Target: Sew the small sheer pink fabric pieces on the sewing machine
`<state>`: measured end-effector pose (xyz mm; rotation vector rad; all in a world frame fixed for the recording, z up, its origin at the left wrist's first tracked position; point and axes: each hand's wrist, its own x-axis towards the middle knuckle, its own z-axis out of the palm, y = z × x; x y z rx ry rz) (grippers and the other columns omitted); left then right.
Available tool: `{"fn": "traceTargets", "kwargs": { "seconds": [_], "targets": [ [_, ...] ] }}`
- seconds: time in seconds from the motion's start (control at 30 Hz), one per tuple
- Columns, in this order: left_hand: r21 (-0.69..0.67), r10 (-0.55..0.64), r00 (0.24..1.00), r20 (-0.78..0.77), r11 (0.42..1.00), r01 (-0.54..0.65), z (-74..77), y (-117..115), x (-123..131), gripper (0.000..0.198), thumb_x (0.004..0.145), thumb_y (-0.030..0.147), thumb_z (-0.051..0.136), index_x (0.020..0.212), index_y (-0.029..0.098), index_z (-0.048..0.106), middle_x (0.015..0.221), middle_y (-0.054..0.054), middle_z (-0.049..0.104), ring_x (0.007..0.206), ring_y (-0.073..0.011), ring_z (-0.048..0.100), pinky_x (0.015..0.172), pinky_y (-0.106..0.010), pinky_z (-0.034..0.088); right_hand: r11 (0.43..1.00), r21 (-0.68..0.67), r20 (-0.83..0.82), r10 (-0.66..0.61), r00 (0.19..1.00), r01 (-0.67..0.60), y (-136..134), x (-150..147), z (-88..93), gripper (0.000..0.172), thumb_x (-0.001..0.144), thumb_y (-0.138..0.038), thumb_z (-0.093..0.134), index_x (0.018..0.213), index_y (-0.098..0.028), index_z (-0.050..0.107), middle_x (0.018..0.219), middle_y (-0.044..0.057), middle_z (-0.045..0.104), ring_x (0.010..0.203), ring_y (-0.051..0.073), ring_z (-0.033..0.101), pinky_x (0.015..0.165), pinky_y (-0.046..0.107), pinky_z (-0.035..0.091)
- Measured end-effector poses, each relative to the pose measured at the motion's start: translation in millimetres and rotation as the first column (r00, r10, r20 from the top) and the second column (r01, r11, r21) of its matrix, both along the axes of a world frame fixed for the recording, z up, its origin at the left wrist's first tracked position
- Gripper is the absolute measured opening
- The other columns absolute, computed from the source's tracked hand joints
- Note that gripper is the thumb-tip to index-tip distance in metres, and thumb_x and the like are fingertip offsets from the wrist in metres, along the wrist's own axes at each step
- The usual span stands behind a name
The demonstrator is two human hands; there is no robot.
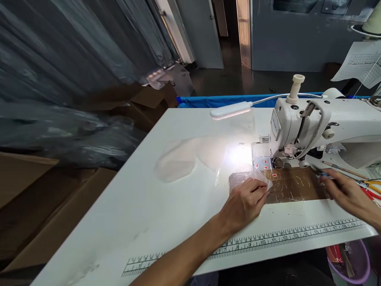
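Observation:
My left hand is closed on a piece of sheer white fabric, its fingers pinching the edge just in front of the sewing machine. Under the fabric's right side lies a brown taped strip on the tabletop. My right hand is at the right end of that strip. It grips a small dark tool with a bit of blue, its tip pointing left towards the needle area. The tool is blurred, so I cannot make out its exact kind.
A translucent fabric piece lies flat on the white table. A lit lamp hangs over it. Yellow- and red-handled tools lie far right. A ruler scale runs along the front edge. Cardboard boxes stand left; a purple bin sits below.

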<state>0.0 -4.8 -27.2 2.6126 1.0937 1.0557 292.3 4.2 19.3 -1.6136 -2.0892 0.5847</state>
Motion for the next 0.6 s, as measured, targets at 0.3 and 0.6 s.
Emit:
{"fn": "traceTargets", "kwargs": {
  "seconds": [0.3, 0.6],
  "targets": [
    [-0.004, 0.001, 0.999, 0.041, 1.000, -0.001, 0.2, 1.2, -2.3, 0.024, 0.099, 0.016, 0.048, 0.095, 0.012, 0.071, 0.092, -0.009, 0.072, 0.082, -0.0172, 0.068, 0.070, -0.031, 0.063, 0.967, -0.250, 0.274, 0.118, 0.955, -0.047, 32.1, -89.1, -0.4, 0.047, 0.101, -0.045, 0.032, 0.075, -0.021, 0.062, 0.064, 0.004, 0.065, 0.058, 0.019, 0.059, 0.057, 0.028, 0.038],
    [-0.134, -0.202, 0.970, 0.135, 0.966, 0.220, 1.5, -24.3, 13.3, 0.024, 0.100, 0.017, 0.047, 0.105, 0.009, 0.070, 0.096, -0.012, 0.072, 0.088, -0.0174, 0.070, 0.075, -0.029, 0.063, 0.982, -0.183, 0.309, 0.095, 0.946, -0.039, 37.3, -93.5, -4.7, 0.048, 0.102, -0.047, 0.032, 0.078, -0.023, 0.066, 0.064, 0.003, 0.068, 0.056, 0.019, 0.063, 0.052, 0.027, 0.039]
  ]
}}
